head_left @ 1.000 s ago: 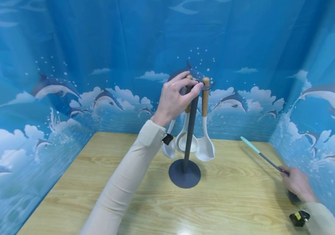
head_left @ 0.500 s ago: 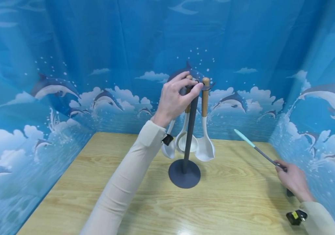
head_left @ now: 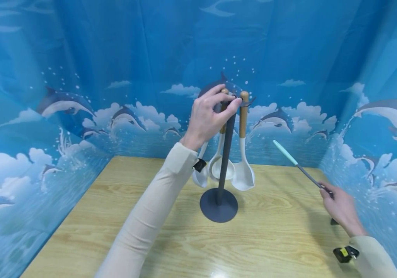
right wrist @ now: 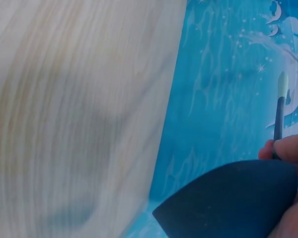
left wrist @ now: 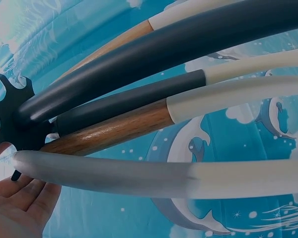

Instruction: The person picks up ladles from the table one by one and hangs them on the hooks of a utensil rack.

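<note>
At the centre a dark grey utensil stand (head_left: 226, 158) rises from a round base. My left hand (head_left: 205, 114) pinches its top with thumb and fingers; the left wrist view shows the hooked holder (left wrist: 17, 124) against that hand. Several white-headed utensils hang there, among them a ladle (head_left: 223, 170) and a broad head with a pointed corner (head_left: 244, 178) below a wooden handle (head_left: 242, 117). Off to the right, my right hand (head_left: 341, 206) grips the dark shaft of a cooking utensil with a mint-green end (head_left: 285, 152). Its dark, pointed head (right wrist: 233, 198) fills the lower right wrist view.
A wood-grain table (head_left: 121, 216) lies under the stand. Blue dolphin-print curtains (head_left: 170, 46) enclose the back and both sides, the right one close to my right hand. A small black device (head_left: 345, 254) is strapped at the right wrist.
My right hand has moved a little left and up, carrying the utensil, whose mint-green end has risen towards the stand. The left hand and the stand have stayed in place.
</note>
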Demonstrator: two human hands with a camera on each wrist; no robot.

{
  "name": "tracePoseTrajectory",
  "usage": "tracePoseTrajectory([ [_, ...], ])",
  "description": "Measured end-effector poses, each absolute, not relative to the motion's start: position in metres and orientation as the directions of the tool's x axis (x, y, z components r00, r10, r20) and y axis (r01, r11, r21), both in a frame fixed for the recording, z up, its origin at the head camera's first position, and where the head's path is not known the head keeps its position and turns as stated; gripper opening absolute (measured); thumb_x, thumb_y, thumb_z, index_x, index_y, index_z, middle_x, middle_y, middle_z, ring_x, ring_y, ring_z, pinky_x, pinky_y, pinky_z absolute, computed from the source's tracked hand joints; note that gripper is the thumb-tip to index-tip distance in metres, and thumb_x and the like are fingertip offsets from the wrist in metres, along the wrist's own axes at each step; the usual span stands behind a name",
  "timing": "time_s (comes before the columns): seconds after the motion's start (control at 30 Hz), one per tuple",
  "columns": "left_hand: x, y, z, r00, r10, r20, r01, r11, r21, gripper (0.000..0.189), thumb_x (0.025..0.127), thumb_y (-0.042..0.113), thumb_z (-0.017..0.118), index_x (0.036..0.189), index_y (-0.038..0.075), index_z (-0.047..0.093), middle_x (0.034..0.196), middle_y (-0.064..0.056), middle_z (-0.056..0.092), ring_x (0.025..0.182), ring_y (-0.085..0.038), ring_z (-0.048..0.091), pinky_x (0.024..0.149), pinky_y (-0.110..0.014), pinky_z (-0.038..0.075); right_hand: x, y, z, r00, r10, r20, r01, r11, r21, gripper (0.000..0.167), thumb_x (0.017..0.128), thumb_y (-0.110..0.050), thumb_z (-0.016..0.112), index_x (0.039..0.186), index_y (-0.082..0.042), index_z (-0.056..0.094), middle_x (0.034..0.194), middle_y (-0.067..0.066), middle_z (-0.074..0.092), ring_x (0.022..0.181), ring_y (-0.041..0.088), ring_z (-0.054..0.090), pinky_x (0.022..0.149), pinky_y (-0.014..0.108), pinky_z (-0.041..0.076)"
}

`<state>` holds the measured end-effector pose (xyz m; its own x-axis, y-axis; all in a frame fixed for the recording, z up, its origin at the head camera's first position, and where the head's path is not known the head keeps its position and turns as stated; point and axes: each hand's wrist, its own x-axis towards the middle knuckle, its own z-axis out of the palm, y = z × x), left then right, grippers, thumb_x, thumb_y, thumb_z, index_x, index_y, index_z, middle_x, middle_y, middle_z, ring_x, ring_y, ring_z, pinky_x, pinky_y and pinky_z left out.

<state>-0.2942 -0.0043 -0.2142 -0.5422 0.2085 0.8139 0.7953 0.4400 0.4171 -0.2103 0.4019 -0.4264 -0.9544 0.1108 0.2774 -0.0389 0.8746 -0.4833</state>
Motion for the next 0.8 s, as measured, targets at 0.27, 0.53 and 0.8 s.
tracePoseTrajectory([
  [0.27, -0.294, -0.004, -0.215, -0.534, 0.202, 0.821, 0.795, 0.451, 0.406, 0.029, 0.094, 0.037, 0.063, 0.108, 0.015, 0.077, 0.142, -0.009, 0.056, 0.133, -0.025, 0.051, 0.102, -0.037, 0.048, -0.209, 0.386, -0.417, -0.942, 0.109, 0.318, -0.069, 0.863, -0.500, 0.049, 0.107, -0.029, 0.034, 0.145, -0.001, 0.044, 0.089, 0.017, 0.055, 0.059, 0.017, 0.041, 0.050, 0.031, 0.031],
  [0.53, -0.292, -0.002, -0.214, -0.529, 0.196, 0.826, 0.795, 0.455, 0.401, 0.029, 0.094, 0.036, 0.064, 0.108, 0.015, 0.077, 0.142, -0.010, 0.056, 0.133, -0.025, 0.051, 0.103, -0.038, 0.048, -0.206, 0.365, -0.405, -0.924, 0.123, 0.363, -0.095, 0.845, -0.527, 0.047, 0.107, -0.028, 0.035, 0.146, -0.003, 0.045, 0.103, 0.022, 0.058, 0.066, 0.022, 0.043, 0.054, 0.032, 0.033],
  [0.8, -0.293, -0.002, -0.215, -0.536, 0.188, 0.823, 0.788, 0.461, 0.408, 0.030, 0.094, 0.038, 0.064, 0.107, 0.014, 0.077, 0.141, -0.009, 0.057, 0.132, -0.024, 0.052, 0.102, -0.037, 0.048, -0.203, 0.347, -0.395, -0.879, 0.135, 0.458, -0.143, 0.840, -0.523, 0.044, 0.106, -0.028, 0.039, 0.144, -0.008, 0.049, 0.099, 0.015, 0.059, 0.062, 0.013, 0.042, 0.054, 0.030, 0.032],
])
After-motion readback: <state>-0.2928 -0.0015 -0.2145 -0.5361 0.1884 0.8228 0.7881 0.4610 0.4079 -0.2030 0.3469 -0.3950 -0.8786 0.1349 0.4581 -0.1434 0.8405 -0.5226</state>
